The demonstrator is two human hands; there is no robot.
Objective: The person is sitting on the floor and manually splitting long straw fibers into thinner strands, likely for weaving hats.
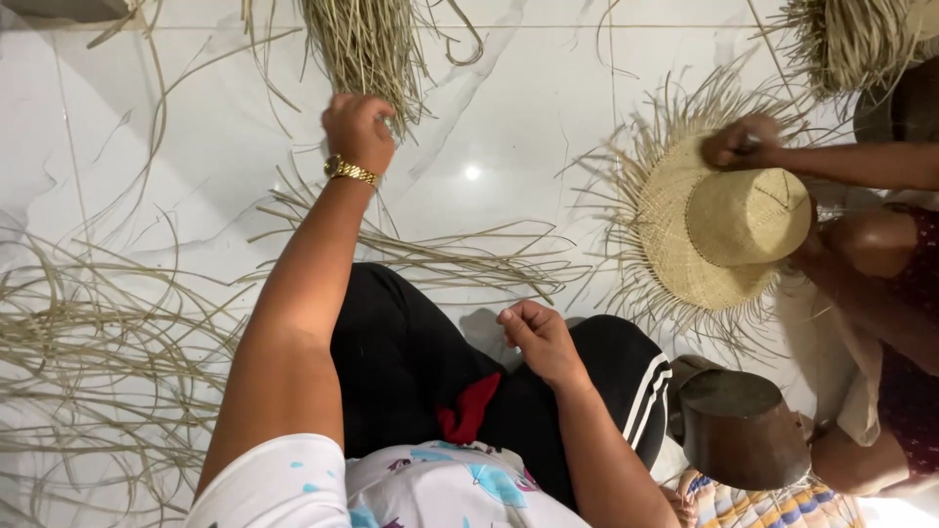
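My left hand [358,129], with a gold watch on its wrist, reaches forward to a bundle of dry straw strands [370,47] on the white floor, its fingers closed around the bundle's lower end. My right hand [536,337] rests curled over my knee in black trousers; a thin strand may lie in its fingers, but I cannot tell. To the right, another person's hand [741,143] works on a half-woven straw hat [709,230] with loose strands fanning from its brim.
Loose straw strands [88,362] spread over the white tiled floor at left and in front of my knees. A dark wooden hat block [738,425] stands at lower right. Another straw bundle [851,39] lies at top right.
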